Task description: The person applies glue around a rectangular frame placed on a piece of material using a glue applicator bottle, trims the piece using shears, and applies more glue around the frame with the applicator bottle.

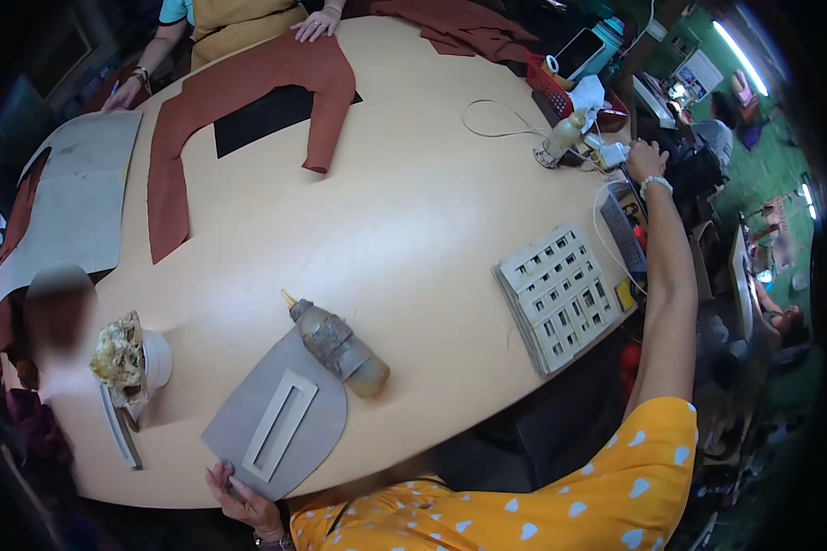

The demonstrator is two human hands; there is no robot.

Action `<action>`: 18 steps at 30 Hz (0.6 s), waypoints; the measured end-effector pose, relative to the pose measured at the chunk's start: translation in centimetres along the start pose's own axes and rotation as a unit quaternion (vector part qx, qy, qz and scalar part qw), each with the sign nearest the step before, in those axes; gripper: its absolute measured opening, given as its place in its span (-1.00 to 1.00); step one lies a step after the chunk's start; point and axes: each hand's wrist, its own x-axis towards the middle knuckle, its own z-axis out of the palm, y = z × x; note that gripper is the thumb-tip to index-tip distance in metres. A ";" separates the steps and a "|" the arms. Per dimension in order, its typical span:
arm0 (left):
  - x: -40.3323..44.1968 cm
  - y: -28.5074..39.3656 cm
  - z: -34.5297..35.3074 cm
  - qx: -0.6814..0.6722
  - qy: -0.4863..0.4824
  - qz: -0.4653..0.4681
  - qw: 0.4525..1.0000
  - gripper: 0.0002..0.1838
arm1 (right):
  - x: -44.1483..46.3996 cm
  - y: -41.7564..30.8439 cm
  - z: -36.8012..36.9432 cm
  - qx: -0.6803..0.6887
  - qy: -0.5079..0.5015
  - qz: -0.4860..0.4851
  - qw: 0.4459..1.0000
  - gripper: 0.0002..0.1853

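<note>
My left hand (239,503) is at the table's front edge, fingers apart and bent, beside the lower corner of a grey rounded piece (326,424). On that piece lies a pale frame with a long slot (260,448). A worn, taped bottle with a thin nozzle (340,351) rests over the piece's upper edge. My right hand (648,161) reaches to the far right edge, its fingers curled down beside a white plug-like object (614,154); what they hold is hidden.
Slotted pale templates (560,296) are stacked at right, near a cable, small bottle (560,138) and red basket (547,89). A crusted lump by a white cup (157,358) stands left. Across the table, another person's hands (318,25) touch brown pieces (170,156) and a grey sheet (78,193).
</note>
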 end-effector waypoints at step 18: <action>-0.5 -1.2 -0.6 0.048 -0.015 -0.002 0.999 -0.50 | 3.4 -0.4 3.3 0.102 -0.023 0.066 0.992 -0.66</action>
